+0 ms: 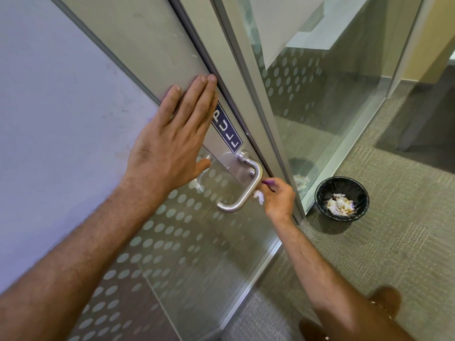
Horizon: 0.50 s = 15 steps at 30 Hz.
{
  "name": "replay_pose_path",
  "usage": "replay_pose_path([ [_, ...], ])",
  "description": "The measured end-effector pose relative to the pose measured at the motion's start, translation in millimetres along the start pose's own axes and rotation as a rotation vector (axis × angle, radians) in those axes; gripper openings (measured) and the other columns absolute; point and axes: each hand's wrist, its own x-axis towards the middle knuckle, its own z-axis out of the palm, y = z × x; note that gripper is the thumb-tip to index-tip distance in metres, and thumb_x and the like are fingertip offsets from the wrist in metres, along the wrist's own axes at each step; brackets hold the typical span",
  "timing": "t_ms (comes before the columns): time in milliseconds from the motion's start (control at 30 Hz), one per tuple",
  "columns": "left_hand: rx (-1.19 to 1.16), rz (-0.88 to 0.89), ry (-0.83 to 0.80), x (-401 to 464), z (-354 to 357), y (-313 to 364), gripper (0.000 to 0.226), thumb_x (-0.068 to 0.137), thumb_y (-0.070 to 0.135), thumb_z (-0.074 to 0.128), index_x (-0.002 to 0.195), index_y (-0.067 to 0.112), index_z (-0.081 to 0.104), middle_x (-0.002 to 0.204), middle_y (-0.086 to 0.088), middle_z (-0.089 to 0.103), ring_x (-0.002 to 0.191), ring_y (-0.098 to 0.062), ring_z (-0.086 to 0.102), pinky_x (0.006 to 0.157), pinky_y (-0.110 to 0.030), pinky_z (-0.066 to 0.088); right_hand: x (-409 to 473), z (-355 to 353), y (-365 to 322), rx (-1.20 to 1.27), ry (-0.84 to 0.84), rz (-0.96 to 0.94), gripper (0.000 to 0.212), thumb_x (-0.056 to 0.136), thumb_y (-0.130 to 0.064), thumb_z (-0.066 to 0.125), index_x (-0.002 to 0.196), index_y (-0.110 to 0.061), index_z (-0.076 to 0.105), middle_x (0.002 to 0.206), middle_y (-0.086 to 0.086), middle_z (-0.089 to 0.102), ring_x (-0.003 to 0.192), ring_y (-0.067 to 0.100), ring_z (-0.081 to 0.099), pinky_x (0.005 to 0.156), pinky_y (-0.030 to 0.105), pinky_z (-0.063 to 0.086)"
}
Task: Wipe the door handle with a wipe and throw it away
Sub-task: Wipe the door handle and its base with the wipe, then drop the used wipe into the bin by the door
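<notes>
A brushed-metal door handle (248, 185) curves out from the glass door below a blue PULL sign (227, 129). My right hand (279, 196) is closed around a small white wipe (259, 196) and presses it against the handle's lower bar; something thin and purple also shows at its fingertips. My left hand (172, 139) lies flat, fingers spread, on the door's metal frame just above the handle. A black bin (342, 198) with a dark liner stands on the floor to the right, holding crumpled paper.
The glass door (187, 242) carries a pattern of frosted dots. A fixed glass panel (332, 107) meets it at the right. Grey-green carpet (394, 242) covers the floor. My brown shoes (386, 301) show at the bottom right.
</notes>
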Motion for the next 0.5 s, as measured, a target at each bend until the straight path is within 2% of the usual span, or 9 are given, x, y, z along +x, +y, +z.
replay_pose_path([
  [67,-0.008,0.001,0.000,0.0,0.1,-0.5,0.119,0.089,0.084,0.006,0.169,-0.004,-0.002,0.177,-0.024,-0.006,0.166,-0.034,0.005,0.134,-0.047,0.009,2.6,-15.6,-4.4,0.000,0.123,0.002,0.022,0.083,0.001,0.072,0.079,-0.020,0.069,0.077,-0.001,0.072,0.062,-0.001,0.068,0.056,0.009,0.050],
  [167,-0.022,-0.020,0.003,-2.3,-2.9,-2.1,0.120,0.090,0.085,0.020,0.170,-0.002,-0.003,0.177,-0.023,-0.007,0.166,-0.034,0.003,0.133,-0.048,0.005,2.6,-37.5,-25.4,-0.046,0.183,-0.034,0.015,0.079,-0.004,0.072,0.084,-0.018,0.072,0.075,-0.004,0.071,0.063,0.007,0.066,0.058,0.016,0.054],
  [267,-0.204,-0.076,-0.001,-2.6,-11.5,-5.6,0.117,0.090,0.081,0.036,0.171,0.003,0.000,0.178,-0.020,-0.003,0.166,-0.033,0.002,0.134,-0.047,0.002,0.8,-57.0,-54.4,-0.077,0.106,-0.128,0.025,0.079,-0.004,0.070,0.088,-0.026,0.072,0.084,-0.005,0.072,0.074,0.008,0.067,0.065,0.018,0.055],
  [367,-0.517,-0.159,0.045,-1.0,-25.2,8.1,0.114,0.084,0.075,0.050,0.171,0.007,0.020,0.177,-0.015,0.015,0.165,-0.031,0.015,0.131,-0.045,0.002,0.9,-72.3,-78.9,-0.148,-0.013,-0.219,0.038,0.084,0.001,0.068,0.109,-0.028,0.071,0.094,-0.003,0.068,0.082,0.008,0.064,0.073,0.013,0.053],
  [433,-0.660,-0.193,0.058,-0.5,-37.1,29.4,0.112,0.083,0.072,0.057,0.169,0.008,0.026,0.176,-0.013,0.021,0.164,-0.029,0.019,0.130,-0.045,0.003,1.0,-82.5,-94.0,-0.198,-0.057,-0.273,0.039,0.087,0.002,0.067,0.118,-0.022,0.070,0.099,0.002,0.063,0.086,0.011,0.063,0.081,0.020,0.054],
  [500,-0.792,-0.212,0.018,1.0,-49.0,51.9,0.110,0.087,0.071,0.057,0.171,0.010,0.020,0.178,-0.010,0.015,0.165,-0.025,0.011,0.131,-0.042,-0.002,-0.2,-93.0,-108.9,-0.282,-0.107,-0.333,0.031,0.089,0.000,0.068,0.114,-0.018,0.072,0.100,0.004,0.062,0.089,0.016,0.064,0.084,0.027,0.055],
])
